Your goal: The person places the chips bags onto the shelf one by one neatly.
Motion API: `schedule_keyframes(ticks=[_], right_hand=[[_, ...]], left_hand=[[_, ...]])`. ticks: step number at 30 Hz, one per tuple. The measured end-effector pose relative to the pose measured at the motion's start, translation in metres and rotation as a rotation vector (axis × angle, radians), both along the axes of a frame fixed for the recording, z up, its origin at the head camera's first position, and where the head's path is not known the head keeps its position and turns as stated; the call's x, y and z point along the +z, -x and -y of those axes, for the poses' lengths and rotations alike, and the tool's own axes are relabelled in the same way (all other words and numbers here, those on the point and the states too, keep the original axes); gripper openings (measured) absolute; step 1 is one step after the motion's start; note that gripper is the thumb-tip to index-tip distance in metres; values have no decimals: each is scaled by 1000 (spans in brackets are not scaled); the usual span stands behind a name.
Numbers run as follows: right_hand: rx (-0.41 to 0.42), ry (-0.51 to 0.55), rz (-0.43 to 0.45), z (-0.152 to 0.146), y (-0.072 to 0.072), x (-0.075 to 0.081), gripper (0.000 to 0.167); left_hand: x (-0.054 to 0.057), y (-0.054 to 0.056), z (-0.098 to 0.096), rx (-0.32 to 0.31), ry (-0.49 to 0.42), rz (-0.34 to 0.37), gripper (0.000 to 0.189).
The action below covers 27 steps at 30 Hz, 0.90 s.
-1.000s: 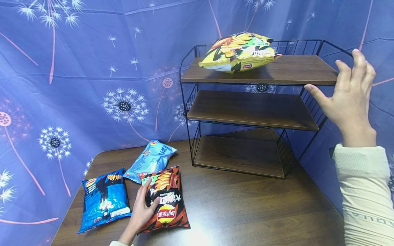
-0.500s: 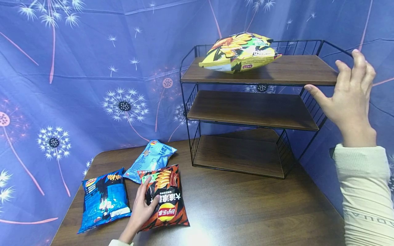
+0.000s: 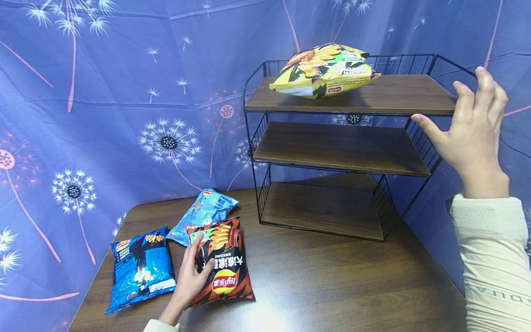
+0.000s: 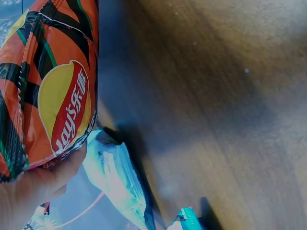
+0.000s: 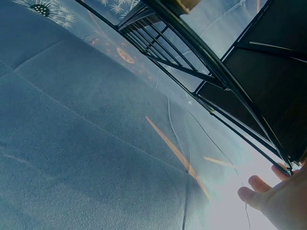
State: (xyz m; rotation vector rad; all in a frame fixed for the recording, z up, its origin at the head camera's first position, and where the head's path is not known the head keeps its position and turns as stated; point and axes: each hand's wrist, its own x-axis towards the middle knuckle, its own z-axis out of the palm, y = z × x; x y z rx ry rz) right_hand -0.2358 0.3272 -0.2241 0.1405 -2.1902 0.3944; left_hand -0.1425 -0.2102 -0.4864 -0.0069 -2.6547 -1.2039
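In the head view my left hand (image 3: 191, 279) grips the left side of a red-and-black Lay's chip bag (image 3: 226, 258), thumb on its front. The left wrist view shows the same chip bag (image 4: 67, 96) close up, with a dark shadow on the table beside it. My right hand (image 3: 470, 133) is at the right front corner of the rack's top shelf (image 3: 406, 92), fingers spread and mostly straight, thumb by the front edge. From the right wrist, fingertips (image 5: 259, 184) show right at the corner of the wire frame.
A yellow chip bag (image 3: 325, 74) lies on the top shelf of the three-tier black wire rack. A dark blue chip bag (image 3: 143, 272) and a light blue bag (image 3: 205, 214) lie on the wooden table (image 3: 323, 276). Patterned blue cloth (image 3: 124, 69) hangs behind.
The red-and-black chip bag has shifted slightly up in the head view with my left hand, covering more of the light blue bag. My right hand stays at the rack corner.
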Motion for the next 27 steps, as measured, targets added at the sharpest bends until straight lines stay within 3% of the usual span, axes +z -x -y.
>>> schedule_keyframes(ticks=[10, 27], right_hand=[[-4, 5, 20, 0, 0, 1, 96], [3, -17, -18, 0, 1, -1, 102]], left_hand=[[14, 4, -3, -40, -67, -34, 72], [60, 7, -20, -148, -88, -156, 74]])
